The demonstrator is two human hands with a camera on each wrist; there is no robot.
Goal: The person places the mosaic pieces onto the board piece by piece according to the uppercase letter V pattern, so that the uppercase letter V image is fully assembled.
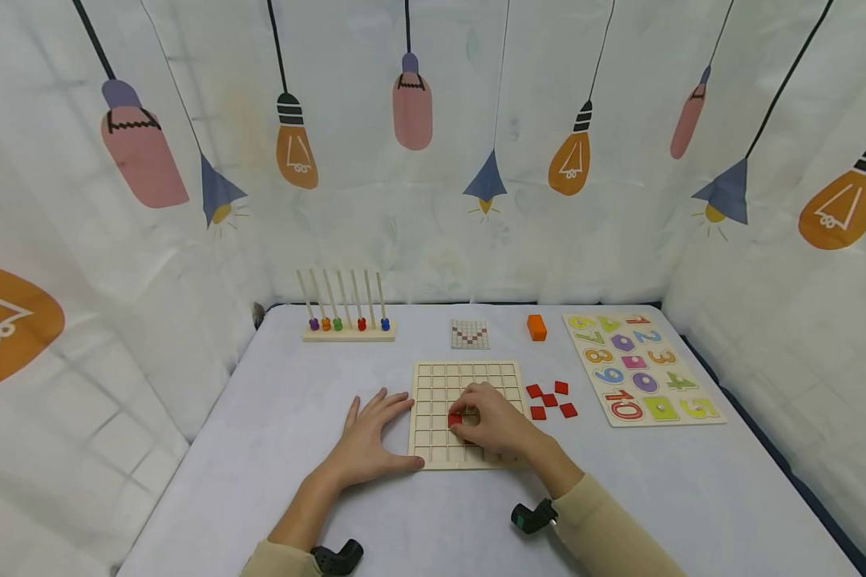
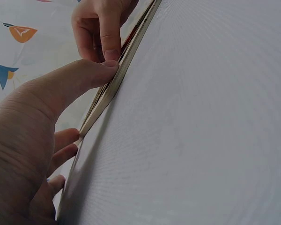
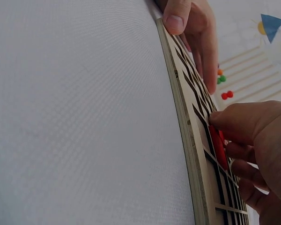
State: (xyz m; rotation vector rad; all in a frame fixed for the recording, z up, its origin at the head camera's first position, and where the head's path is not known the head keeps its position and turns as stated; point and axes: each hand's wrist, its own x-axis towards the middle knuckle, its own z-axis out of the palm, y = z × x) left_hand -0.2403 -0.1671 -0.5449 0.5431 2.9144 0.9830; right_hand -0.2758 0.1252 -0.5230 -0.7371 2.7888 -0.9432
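A wooden grid board (image 1: 433, 393) lies on the white table before me. Its left edge is touched by my left hand (image 1: 371, 442), whose fingers are spread; the thumb rests on the near left corner. Over the board's middle, my right hand (image 1: 494, 421) pinches a small red square tile (image 1: 455, 420) between thumb and fingers. Seen from the right wrist, red (image 3: 218, 147) shows at the grid cells beneath the thumb; whether that is one tile or two I cannot tell. Several loose red tiles (image 1: 550, 400) lie just right of the board.
A peg abacus with coloured beads (image 1: 349, 336) stands at the back left. Behind the board are a small pattern card (image 1: 470, 334) and an orange block (image 1: 537, 328). To the right lies a number puzzle board (image 1: 645, 373). Patterned curtains (image 1: 433, 224) surround the table.
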